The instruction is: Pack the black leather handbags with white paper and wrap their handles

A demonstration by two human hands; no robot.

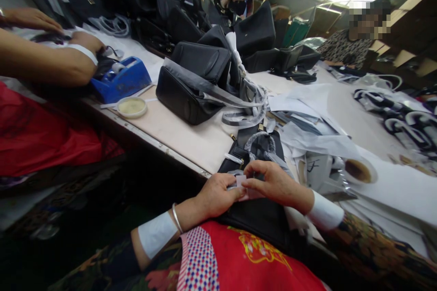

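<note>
Paper (241, 180), a small pale piece, sits between the two hands, over a black bag (256, 218) at the near edge of the desk (191, 143). The right hand (276, 185) has its fingers narrowed on it, thumb and forefinger pinching. The left hand (216, 194) curls in at the other side, its fingertips partly hidden — I cannot tell whether they grip it too. Hands and forearms cover much of the bag; a wrapped handle (260, 135) shows just beyond them, and the bag's lower end darkens above the red apron (252, 259). At left, a co-worker's arms (41, 57) are cut off by the picture's edge — whatever they handle behind the blue tape dispenser (121, 82) is hard to make out.
</note>
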